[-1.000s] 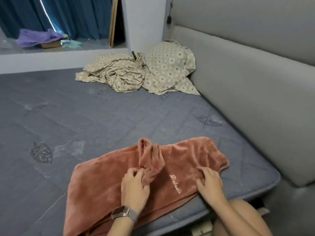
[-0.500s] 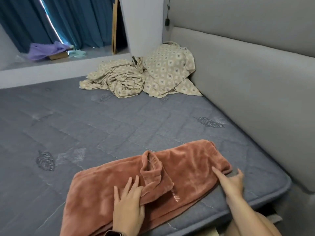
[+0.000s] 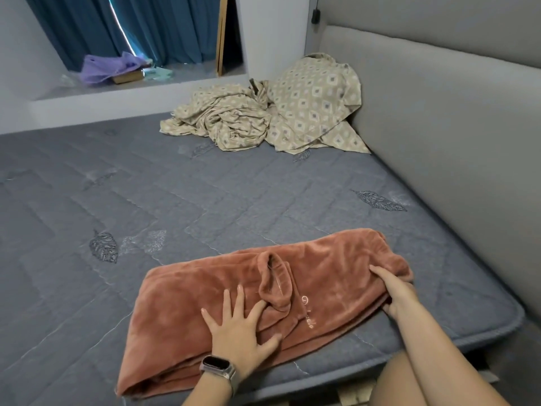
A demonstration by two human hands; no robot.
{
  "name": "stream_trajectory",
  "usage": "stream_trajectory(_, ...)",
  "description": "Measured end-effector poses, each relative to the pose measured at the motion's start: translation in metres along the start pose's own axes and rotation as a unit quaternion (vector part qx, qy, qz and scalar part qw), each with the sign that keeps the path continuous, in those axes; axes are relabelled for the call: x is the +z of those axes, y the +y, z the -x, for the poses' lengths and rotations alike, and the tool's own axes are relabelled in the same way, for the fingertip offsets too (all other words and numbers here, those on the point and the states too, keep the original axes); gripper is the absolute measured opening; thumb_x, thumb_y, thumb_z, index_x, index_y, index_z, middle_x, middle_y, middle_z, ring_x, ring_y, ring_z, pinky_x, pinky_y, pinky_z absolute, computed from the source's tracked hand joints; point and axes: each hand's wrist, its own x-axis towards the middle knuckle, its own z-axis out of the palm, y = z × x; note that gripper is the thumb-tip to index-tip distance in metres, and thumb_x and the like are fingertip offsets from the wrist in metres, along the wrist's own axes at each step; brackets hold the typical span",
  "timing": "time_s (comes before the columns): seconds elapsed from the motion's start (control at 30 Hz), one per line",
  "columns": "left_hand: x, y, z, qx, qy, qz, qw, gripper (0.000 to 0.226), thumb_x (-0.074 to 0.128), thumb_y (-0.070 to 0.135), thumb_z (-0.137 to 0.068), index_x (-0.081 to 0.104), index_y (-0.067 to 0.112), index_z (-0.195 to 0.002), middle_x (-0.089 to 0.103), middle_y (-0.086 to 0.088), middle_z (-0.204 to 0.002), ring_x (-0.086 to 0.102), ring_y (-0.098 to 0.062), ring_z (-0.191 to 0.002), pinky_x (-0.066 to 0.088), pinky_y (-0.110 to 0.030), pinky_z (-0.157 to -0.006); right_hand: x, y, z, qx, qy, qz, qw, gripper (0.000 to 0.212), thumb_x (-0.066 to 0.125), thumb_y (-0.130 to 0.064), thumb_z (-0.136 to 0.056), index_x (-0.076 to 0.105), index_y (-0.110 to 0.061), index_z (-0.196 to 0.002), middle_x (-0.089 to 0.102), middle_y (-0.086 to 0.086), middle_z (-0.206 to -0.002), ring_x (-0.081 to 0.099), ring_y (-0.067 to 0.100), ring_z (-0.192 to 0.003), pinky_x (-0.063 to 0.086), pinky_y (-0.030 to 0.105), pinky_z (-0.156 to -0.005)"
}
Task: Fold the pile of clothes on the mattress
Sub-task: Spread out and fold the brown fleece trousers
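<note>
A rust-coloured fleece garment (image 3: 330,268) lies folded lengthwise near the front edge of the grey mattress (image 3: 205,200), its rolled collar on top in the middle. My left hand (image 3: 238,326), with a watch on the wrist, presses flat on the garment with spread fingers, just left of the collar. My right hand (image 3: 393,291) grips the garment's right end, thumb on top and fingers tucked under the cloth. A crumpled heap of beige patterned clothes (image 3: 272,118) sits at the far side of the mattress, well beyond both hands.
A grey padded headboard (image 3: 439,127) runs along the right side. Behind the mattress a white ledge (image 3: 117,95) carries a purple cloth and a small box before blue curtains. My bare knee (image 3: 409,382) is at the mattress's front corner.
My left hand let go of the collar and flattened onto the garment. My right hand moved from the right edge and took hold of the garment's right end. The camera tilted slightly.
</note>
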Motion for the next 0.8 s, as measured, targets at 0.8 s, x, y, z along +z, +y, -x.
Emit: stream_trajectory(0.8, -0.009, -0.019, 0.0, 0.048, 0.069, -0.026, 0.996, 0.105, 0.062, 0.054, -0.056, 0.021, 0.03, -0.15, 0.032, -0.002, -0.153, 0.037, -0.023, -0.139, 0.025, -0.056, -0.111, 0.03, -0.007, 0.031, -0.081, -0.017, -0.126, 0.989, 0.07, 0.076, -0.044, -0.076, 0.049, -0.015, -0.134, 0.062, 0.006, -0.125, 0.063, 0.023, -0.108, 0.049, 0.045, -0.099)
